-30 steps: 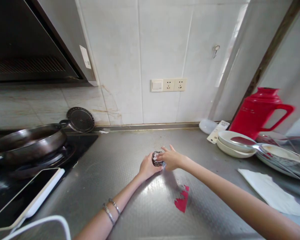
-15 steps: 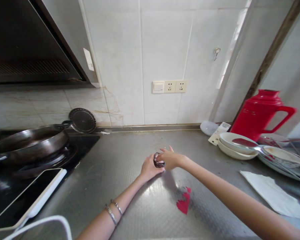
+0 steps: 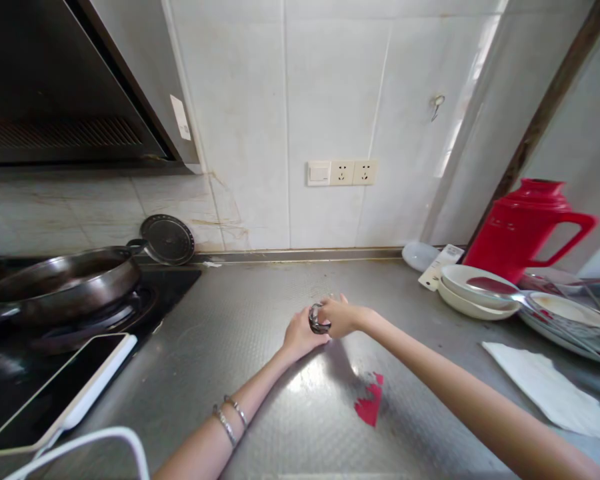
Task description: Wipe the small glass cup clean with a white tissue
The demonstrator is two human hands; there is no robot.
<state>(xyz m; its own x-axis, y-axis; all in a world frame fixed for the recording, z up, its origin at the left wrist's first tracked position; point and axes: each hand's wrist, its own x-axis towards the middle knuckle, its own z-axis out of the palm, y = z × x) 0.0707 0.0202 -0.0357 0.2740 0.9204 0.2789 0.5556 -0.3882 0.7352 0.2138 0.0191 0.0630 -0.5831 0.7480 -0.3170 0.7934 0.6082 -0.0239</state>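
Note:
Both my hands meet over the middle of the metal counter (image 3: 220, 373). Between them is a small, dark, glossy ring-shaped thing (image 3: 316, 320), whose kind I cannot make out. My left hand (image 3: 300, 339) is closed around its left and lower side. From the right, my right hand (image 3: 340, 316) reaches over with bent fingers and grips its right side; the fingertips are partly hidden. Nearer to me, a torn piece of red paper or film (image 3: 369, 405) lies flat on the counter.
At left a metal pan (image 3: 75, 287) sits on the black stove, with a phone (image 3: 55, 397) and white cable (image 3: 115, 433) in front. A round black disc (image 3: 167, 239) leans on the wall. On the right stand a red thermos (image 3: 520, 230), stacked bowls (image 3: 475, 307) and white paper (image 3: 550, 390).
The fingers of my right hand have drawn in a little over the ring-shaped thing. My left hand stays almost in place. The whole view has shifted slightly.

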